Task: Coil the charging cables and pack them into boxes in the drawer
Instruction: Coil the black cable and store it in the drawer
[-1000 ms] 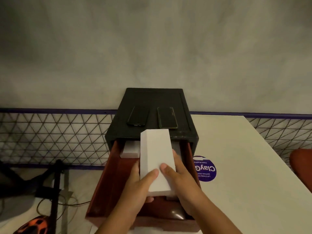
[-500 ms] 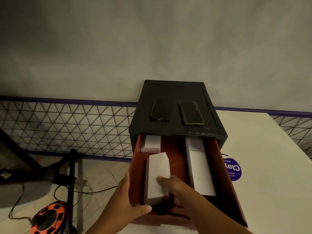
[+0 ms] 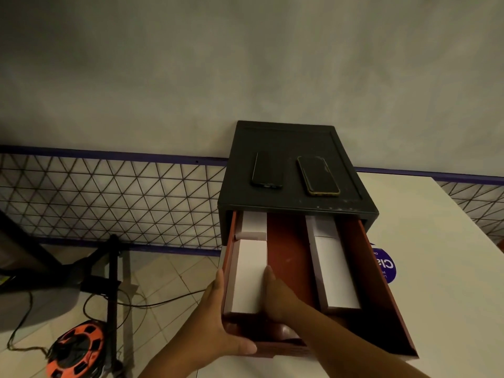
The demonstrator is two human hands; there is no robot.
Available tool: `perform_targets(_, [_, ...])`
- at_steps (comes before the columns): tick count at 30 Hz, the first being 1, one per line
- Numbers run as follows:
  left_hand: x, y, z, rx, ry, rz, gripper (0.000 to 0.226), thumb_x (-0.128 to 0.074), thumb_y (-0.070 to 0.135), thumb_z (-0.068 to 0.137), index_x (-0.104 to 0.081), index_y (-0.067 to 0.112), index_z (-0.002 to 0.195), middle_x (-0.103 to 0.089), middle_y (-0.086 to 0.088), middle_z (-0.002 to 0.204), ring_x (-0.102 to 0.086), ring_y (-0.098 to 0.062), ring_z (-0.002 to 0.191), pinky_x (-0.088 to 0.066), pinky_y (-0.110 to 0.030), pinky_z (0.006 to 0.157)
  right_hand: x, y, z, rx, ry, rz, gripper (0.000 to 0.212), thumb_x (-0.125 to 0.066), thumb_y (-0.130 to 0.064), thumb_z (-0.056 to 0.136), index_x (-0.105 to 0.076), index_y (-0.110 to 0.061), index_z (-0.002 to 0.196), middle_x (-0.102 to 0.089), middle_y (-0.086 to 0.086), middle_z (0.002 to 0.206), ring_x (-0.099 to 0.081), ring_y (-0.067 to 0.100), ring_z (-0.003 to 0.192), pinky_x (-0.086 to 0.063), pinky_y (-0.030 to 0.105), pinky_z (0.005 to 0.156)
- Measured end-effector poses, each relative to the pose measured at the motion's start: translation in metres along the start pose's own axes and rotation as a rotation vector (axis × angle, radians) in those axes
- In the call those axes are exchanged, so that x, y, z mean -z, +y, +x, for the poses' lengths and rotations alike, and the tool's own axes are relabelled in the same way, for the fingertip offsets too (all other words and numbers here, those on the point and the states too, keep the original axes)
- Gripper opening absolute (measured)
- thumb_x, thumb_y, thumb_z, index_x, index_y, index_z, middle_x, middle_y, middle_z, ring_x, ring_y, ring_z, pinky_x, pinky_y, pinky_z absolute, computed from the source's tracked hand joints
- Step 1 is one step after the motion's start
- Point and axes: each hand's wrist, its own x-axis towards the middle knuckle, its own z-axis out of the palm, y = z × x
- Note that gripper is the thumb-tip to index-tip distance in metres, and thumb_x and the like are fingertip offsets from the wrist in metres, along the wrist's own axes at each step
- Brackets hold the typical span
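Purple sticker (image 3: pixel 386 264) was half covered by the drawer (image 3: pixel 381 282) wall, its lettering cut short, far end of the rear left box (image 3: pixel 253 225) lay lost under the black cabinet (image 3: pixel 294 143), box contents went unseen, orange cable reel (image 3: pixel 77 347) was clipped by the bottom edge, right hand (image 3: pixel 275 298) had its palm hidden against the near left box (image 3: pixel 249 274)

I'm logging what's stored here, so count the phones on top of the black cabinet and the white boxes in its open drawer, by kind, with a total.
Phones on the cabinet: 2
White boxes in the drawer: 4
Total: 6
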Motion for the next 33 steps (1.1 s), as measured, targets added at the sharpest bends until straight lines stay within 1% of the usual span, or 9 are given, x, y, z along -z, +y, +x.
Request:
perform_targets(3, [0.0, 0.004, -0.002, 0.004, 0.004, 0.014, 0.138, -0.084, 0.035, 0.062, 0.029, 0.028, 0.141, -0.003, 0.019, 0.144, -0.009, 0.003, 0.121, -0.022, -0.015, 0.101, 0.005, -0.003, -0.001, 0.018, 0.052, -0.229, 0.064, -0.04, -0.019, 0.099, 0.0, -0.01, 0.148, -0.048, 0.012, 0.13, -0.051, 0.02, 0.113, -0.043, 0.028, 0.093])
perform_targets(7, [0.001, 0.0, 0.0, -0.015, -0.007, 0.012, 0.138, -0.084, 0.037, 0.062, 0.029, 0.028, 0.141, -0.002, 0.018, 0.146, -0.01, 0.003, 0.122, -0.022, -0.013, 0.098, 0.009, -0.009, 0.005, 0.085, 0.093, -0.504, 0.069, -0.044, -0.002, 0.093, -0.004, -0.009, 0.149, -0.053, 0.016, 0.127, -0.055, 0.027, 0.113, -0.048, 0.034, 0.095])
perform_targets(11, [0.001, -0.001, -0.001, -0.03, 0.006, 0.009, 0.137, -0.084, 0.037, 0.062, 0.028, 0.028, 0.141, -0.001, 0.025, 0.132, -0.009, 0.005, 0.121, -0.021, -0.008, 0.094, 0.012, -0.004, 0.009, 0.094, 0.091, -0.498, 0.068, -0.045, -0.002, 0.092, -0.009, -0.014, 0.149, -0.053, 0.014, 0.126, -0.056, 0.027, 0.111, -0.05, 0.035, 0.093])
perform_targets(13, [0.001, -0.002, -0.001, -0.043, 0.029, 0.024, 0.138, -0.084, 0.041, 0.061, 0.028, 0.028, 0.141, 0.001, 0.025, 0.138, -0.007, 0.005, 0.122, -0.02, -0.006, 0.094, 0.018, -0.004, 0.004, 0.098, 0.053, -0.416, 0.072, -0.053, -0.009, 0.091, -0.012, -0.019, 0.149, -0.048, 0.012, 0.134, -0.051, 0.028, 0.119, -0.047, 0.037, 0.098])
perform_targets(18, [-0.002, -0.002, -0.001, -0.002, 0.112, 0.202, 0.142, -0.078, 0.059, 0.055, 0.03, 0.029, 0.141, 0.025, 0.018, 0.149, 0.009, -0.011, 0.142, -0.014, -0.035, 0.115, 0.04, 0.006, -0.035, 0.144, 0.132, -0.334, 0.081, -0.06, -0.047, 0.085, -0.013, -0.028, 0.148, -0.02, 0.001, 0.155, -0.022, 0.028, 0.141, -0.024, 0.043, 0.113])
perform_targets(22, [-0.003, 0.002, -0.004, 0.0, 0.111, 0.346, 0.136, -0.071, 0.065, 0.06, 0.039, 0.028, 0.132, 0.042, 0.021, 0.133, 0.025, -0.001, 0.13, -0.007, -0.037, 0.116, 0.067, 0.051, -0.078, 0.177, 0.38, -0.523, 0.1, -0.01, -0.092, 0.062, -0.016, -0.038, 0.146, -0.023, -0.009, 0.153, -0.018, 0.018, 0.141, -0.014, 0.043, 0.116])
perform_targets(24, [-0.002, 0.004, -0.005, 0.009, 0.099, 0.406, 0.135, -0.066, 0.071, 0.059, 0.041, 0.028, 0.127, 0.044, 0.022, 0.132, 0.026, 0.001, 0.128, -0.007, -0.037, 0.116, 0.08, 0.078, -0.097, 0.138, 0.462, -0.582, 0.114, 0.011, -0.096, 0.047, -0.012, -0.043, 0.145, -0.018, -0.011, 0.154, -0.01, 0.017, 0.143, -0.009, 0.043, 0.116])
perform_targets(28, [0.001, 0.009, -0.005, 0.012, 0.069, 0.464, 0.146, -0.036, 0.098, 0.022, 0.045, 0.029, 0.122, 0.047, 0.023, 0.131, 0.027, 0.001, 0.13, -0.007, -0.036, 0.117, 0.091, 0.113, -0.118, 0.098, 0.382, -0.551, 0.118, -0.008, -0.103, 0.042, 0.015, -0.038, 0.139, 0.014, -0.012, 0.154, 0.006, 0.021, 0.143, -0.014, 0.045, 0.117])
perform_targets(33, [0.001, 0.007, 0.001, 0.024, 0.067, 0.478, 0.153, -0.036, 0.098, 0.013, 0.043, 0.03, 0.125, 0.046, 0.022, 0.134, 0.025, 0.0, 0.13, -0.007, -0.039, 0.117, 0.092, 0.118, -0.113, 0.048, 0.315, -0.618, 0.141, -0.007, -0.102, 0.029, 0.044, -0.013, 0.126, 0.051, -0.005, 0.132, 0.014, 0.023, 0.143, -0.013, 0.033, 0.116])
